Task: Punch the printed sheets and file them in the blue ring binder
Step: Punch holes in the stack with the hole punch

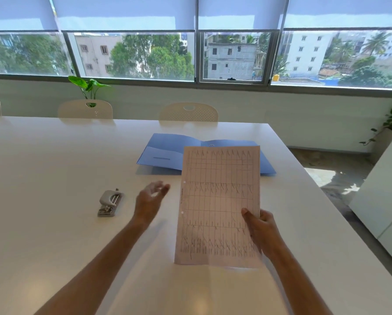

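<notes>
My right hand (259,230) grips the printed sheets (217,201) by their right edge and holds them upright above the white table (54,169). Two punched holes show on the sheets' left edge. My left hand (150,200) hovers just left of the sheets with relaxed, spread fingers, touching nothing. The blue ring binder (163,153) lies open flat behind the sheets, its right half partly hidden by them. A grey hole punch (110,203) sits on the table to the left of my left hand.
Two cream chairs (189,112) stand at the table's far side under the windows. A potted plant (89,87) rises behind the left chair. The table's right edge drops to the floor, with a white cabinet (381,194) beyond.
</notes>
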Demonstrator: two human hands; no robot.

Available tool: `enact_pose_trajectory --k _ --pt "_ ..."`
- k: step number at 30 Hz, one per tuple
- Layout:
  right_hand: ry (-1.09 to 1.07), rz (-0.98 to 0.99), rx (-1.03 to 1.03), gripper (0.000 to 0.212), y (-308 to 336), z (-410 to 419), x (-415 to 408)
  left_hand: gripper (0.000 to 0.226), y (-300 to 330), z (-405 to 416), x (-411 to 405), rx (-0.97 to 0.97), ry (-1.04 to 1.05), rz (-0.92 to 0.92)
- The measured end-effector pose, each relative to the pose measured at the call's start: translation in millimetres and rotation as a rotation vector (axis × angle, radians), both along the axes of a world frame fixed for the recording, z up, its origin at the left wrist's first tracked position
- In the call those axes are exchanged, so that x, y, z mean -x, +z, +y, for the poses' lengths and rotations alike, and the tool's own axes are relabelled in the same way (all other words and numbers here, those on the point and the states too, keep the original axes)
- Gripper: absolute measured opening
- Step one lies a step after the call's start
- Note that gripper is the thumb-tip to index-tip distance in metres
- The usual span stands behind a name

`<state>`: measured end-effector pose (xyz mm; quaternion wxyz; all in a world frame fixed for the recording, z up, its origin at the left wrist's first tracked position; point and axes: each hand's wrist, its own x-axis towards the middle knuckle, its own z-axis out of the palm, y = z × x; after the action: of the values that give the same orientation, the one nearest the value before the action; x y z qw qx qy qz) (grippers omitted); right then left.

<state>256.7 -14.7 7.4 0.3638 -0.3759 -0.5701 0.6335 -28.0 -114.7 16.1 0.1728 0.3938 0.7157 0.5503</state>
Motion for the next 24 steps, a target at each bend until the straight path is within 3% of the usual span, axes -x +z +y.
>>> enact_pose_trajectory --k 2,6,11,14,17,24 --pt "0.010 0.017 -0.047 0.020 6.5 -0.3 -2.7 0.089 6.8 0.0 -21.5 -0.010 -0.239 -0.148" --pt "0.016 0.059 -0.122 0.019 18.6 1.3 -7.9 0.076 27.9 5.4 -44.2 -0.017 -0.508 -0.336" --pt "-0.016 0.089 -0.244 0.054 31.7 2.5 -17.1 0.027 53.4 10.6 -63.8 -0.145 -0.470 -0.452" --pt "-0.052 0.108 -0.327 0.014 36.4 1.8 -22.7 0.017 60.3 11.2 -76.0 -0.195 -0.438 -0.315" --pt "-0.082 0.098 -0.360 0.018 33.9 2.3 -26.0 0.017 54.9 11.6 -85.3 -0.188 -0.465 -0.232" --pt "-0.126 0.072 -0.296 0.013 26.2 0.6 -29.7 0.018 34.3 17.8 -91.0 -0.138 -0.410 -0.306"
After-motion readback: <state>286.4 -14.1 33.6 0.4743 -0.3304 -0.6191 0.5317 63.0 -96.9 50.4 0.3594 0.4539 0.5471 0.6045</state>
